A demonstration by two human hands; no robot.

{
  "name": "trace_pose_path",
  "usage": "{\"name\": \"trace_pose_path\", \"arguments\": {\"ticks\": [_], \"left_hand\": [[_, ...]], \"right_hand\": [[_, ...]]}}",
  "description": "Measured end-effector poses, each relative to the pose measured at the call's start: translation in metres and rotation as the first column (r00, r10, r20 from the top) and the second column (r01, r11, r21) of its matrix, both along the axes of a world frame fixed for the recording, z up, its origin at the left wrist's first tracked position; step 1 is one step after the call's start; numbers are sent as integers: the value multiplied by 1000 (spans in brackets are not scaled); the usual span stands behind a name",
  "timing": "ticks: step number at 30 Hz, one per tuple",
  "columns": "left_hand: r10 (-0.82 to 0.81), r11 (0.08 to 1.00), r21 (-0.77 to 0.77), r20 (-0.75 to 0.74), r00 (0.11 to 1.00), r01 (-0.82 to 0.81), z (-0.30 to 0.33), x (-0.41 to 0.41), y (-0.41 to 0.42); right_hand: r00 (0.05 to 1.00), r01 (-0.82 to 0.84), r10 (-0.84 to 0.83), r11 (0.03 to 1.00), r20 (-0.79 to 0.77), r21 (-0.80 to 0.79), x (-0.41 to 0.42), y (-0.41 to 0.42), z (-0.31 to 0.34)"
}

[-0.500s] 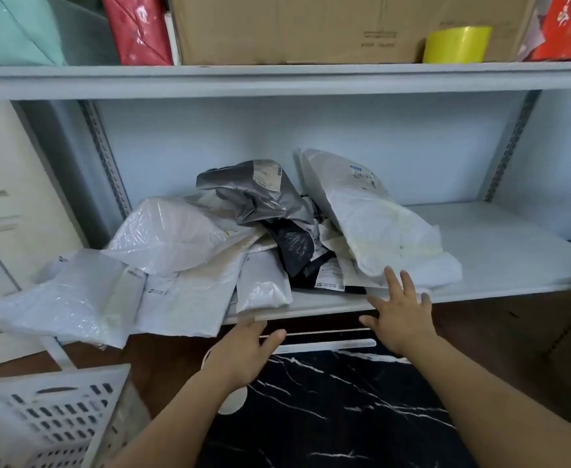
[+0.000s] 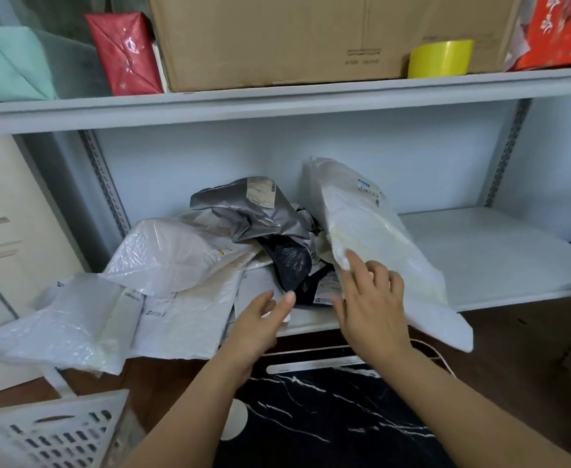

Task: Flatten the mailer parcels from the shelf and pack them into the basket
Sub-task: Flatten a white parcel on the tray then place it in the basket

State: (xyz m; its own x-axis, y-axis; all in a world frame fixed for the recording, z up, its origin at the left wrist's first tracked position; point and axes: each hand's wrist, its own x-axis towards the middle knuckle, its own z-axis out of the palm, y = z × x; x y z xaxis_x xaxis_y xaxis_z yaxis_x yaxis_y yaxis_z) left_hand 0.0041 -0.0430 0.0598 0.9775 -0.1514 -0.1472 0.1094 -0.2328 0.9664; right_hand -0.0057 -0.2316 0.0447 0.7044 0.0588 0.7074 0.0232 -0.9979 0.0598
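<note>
Head view, positions given relative to the shelf (image 2: pixel 500 251).

Item 1: mailer parcels, a loose heap being kept on the left and middle of the shelf board. A large white mailer (image 2: pixel 372 238) is leaning upright at the right of the heap, its lower corner hanging past the shelf's front edge. A grey mailer (image 2: pixel 253 211) is lying crumpled on top, with a black mailer (image 2: pixel 287 261) below it. Several white mailers (image 2: pixel 162 255) are spilling over the shelf's left front edge.

Item 2: basket (image 2: pixel 51 434), white and perforated, is being kept below the shelf and to its left. Only its rim and one wall are being shown; no parcel is seen inside it.

Item 3: right hand (image 2: pixel 368 298), fingers spread wide, is being laid against the lower part of the large white mailer; nothing is being gripped.

Item 4: left hand (image 2: pixel 260 319), fingers loosely extended, is being held at the shelf's front edge just beside the black mailer, holding nothing.

Progress, as judged: the task is being started only. No mailer is seen flattened or packed; the whole heap is remaining to be handled.
</note>
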Motion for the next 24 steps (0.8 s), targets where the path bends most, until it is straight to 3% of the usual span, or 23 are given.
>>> {"name": "trace_pose_path", "arguments": {"ticks": [2,5,7,9,10,13,17,21,24], "left_hand": [[-20,965,-263,-92,996,-5,16,-11,-10],[-145,899,-429,-106,984,86,22,-32,-20],[-54,893,-450,-124,991,-8,16,-46,-22],[113,937,-324,-80,990,-133,8,-55,-15],[171,955,-241,-23,985,-172,5,-60,-9],[246,967,-101,142,959,-233,3,-69,20],[211,969,54,341,916,-243,18,-80,66],[76,957,215,458,886,-193,43,-88,106],[-8,962,249,442,897,-114,49,-96,132]], "right_hand": [[993,-122,122,992,-4,28,-21,25,-4],[907,-377,406,901,-113,216,-54,60,-18],[780,-498,596,776,-191,386,-73,69,-23],[666,-554,709,678,-231,484,-87,68,-28],[660,-563,718,668,-222,487,-95,64,-33],[770,-429,617,691,-165,582,-115,41,-42],[948,-123,289,721,-136,682,-129,-14,-43],[964,210,-19,667,-265,715,-142,-63,-42],[940,278,27,520,-341,808,-151,-86,-57]]}}
